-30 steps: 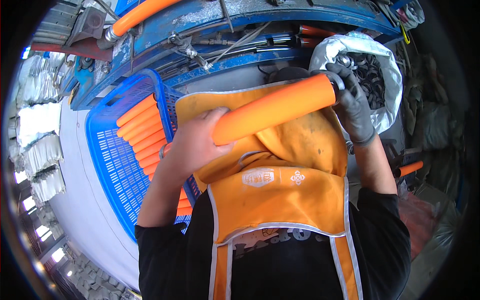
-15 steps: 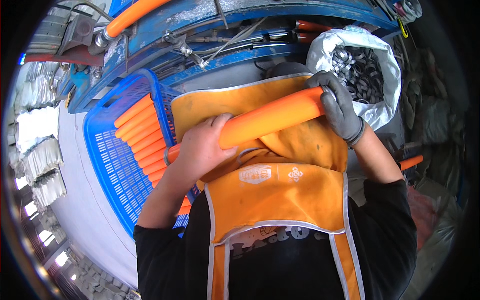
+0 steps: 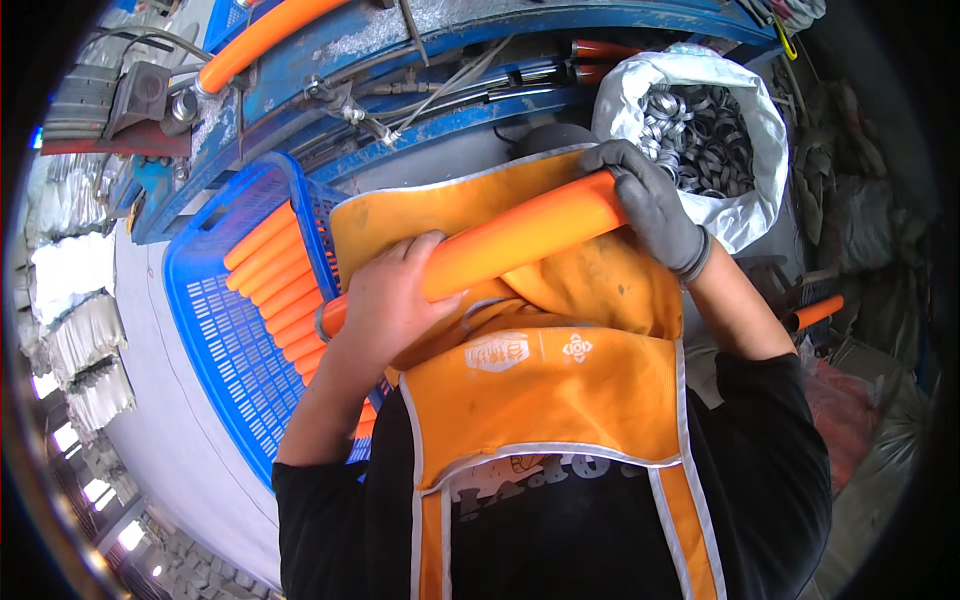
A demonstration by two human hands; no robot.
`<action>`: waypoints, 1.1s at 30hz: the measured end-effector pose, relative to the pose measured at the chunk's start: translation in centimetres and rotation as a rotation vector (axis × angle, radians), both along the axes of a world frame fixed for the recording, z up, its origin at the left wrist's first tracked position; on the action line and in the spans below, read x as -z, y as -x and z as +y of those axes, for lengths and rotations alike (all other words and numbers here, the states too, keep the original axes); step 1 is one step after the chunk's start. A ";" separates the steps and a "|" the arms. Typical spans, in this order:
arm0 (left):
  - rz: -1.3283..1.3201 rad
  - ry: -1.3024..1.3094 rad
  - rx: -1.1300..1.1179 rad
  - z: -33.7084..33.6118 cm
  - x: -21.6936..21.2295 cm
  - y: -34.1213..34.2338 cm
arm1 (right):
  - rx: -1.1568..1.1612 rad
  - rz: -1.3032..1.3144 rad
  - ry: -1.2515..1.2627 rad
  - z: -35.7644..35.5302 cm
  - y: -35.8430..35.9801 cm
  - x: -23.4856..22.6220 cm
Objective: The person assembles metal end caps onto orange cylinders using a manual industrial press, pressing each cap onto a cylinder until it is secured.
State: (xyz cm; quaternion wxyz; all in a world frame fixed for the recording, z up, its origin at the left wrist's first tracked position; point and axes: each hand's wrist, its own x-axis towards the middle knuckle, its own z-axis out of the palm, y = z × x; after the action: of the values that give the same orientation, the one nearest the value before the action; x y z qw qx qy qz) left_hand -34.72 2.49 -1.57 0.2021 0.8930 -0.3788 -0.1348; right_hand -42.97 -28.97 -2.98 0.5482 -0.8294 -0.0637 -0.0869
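An orange tube (image 3: 525,238) lies slantwise across my lap, over the orange apron (image 3: 545,385). My bare left hand (image 3: 392,292) is wrapped round its lower left part. A grey ring (image 3: 321,322) shows around the tube's left end, beyond that hand. At the upper right end, my right hand (image 3: 648,205) in a grey glove closes over the tube's rim, with the fingers on top. Whether the glove also holds a ring there is hidden. Close by the glove stands a white sack (image 3: 745,228) full of grey metal rings (image 3: 700,140).
A blue plastic basket (image 3: 215,345) with several orange tubes (image 3: 275,265) stands to my left. Ahead runs a blue metal bench (image 3: 470,122) with rods, hoses and another orange tube (image 3: 265,45). A further orange tube (image 3: 820,312) lies at right. White bundles (image 3: 70,270) line the far left.
The whole view has shifted slightly, so the scene sits a little further left. Both hands keep their hold on the tube; the gloved fingers remain over its right end.
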 end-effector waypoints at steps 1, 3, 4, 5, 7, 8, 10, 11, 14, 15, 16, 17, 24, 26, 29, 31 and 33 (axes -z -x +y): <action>0.023 -0.002 -0.019 0.0 -0.4 -0.3 | 0.000 -0.009 0.006 -0.3 -0.4 0.2; 0.032 0.004 -0.042 0.5 -0.9 -1.4 | -0.003 0.132 -0.686 -0.9 -1.5 1.0; -0.036 0.012 -0.056 1.2 -1.3 -2.3 | 0.079 0.243 -0.420 -4.0 -2.0 1.7; -0.101 0.021 -0.057 1.8 -1.6 -3.3 | 0.223 0.272 -0.306 -6.2 -2.5 3.1; -0.173 0.080 -0.059 2.8 -2.5 -5.6 | 0.469 0.314 0.025 -12.2 -2.7 9.9; -0.231 0.128 -0.057 3.1 -3.0 -6.7 | 0.570 0.330 0.243 -15.8 -1.9 14.0; -0.326 0.125 -0.081 4.0 -4.1 -8.6 | 0.497 0.616 0.621 -19.3 -0.6 17.5; -0.413 0.115 -0.094 4.2 -4.8 -9.4 | 0.496 0.705 0.693 -20.3 0.5 19.8; -0.486 0.151 -0.160 4.7 -6.4 -11.5 | 0.235 0.764 1.030 -17.7 0.5 19.4; -0.518 0.168 -0.175 5.0 -6.8 -12.3 | 0.343 0.849 0.936 -17.6 0.4 19.6; -0.530 0.168 -0.185 5.0 -7.0 -13.3 | 0.458 0.938 0.840 -17.7 0.5 19.8; -0.585 0.183 -0.184 5.0 -7.5 -14.1 | 0.458 0.969 0.840 -16.2 0.0 17.8; -0.698 0.131 -0.214 2.4 -8.6 -19.6 | 0.307 1.025 0.875 -16.4 -0.5 17.8; -0.712 0.147 -0.165 1.5 -7.2 -21.6 | 0.300 1.048 0.927 -17.3 -0.4 19.3; -0.719 0.120 -0.191 -0.2 -5.4 -25.5 | 0.376 0.921 0.949 -18.4 0.4 22.0; -0.731 0.119 -0.229 -1.5 -3.9 -28.5 | 0.376 0.867 0.921 -19.6 1.2 24.5; -0.749 0.124 -0.273 -2.0 -2.2 -30.9 | 0.318 0.809 1.004 -19.6 1.5 24.3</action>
State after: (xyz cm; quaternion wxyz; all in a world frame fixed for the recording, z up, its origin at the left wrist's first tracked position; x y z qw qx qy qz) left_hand -3.84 0.52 0.64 0.1197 0.9086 -0.3116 0.2510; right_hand -44.42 -48.54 -27.27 0.0564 -0.9506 0.2376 0.1916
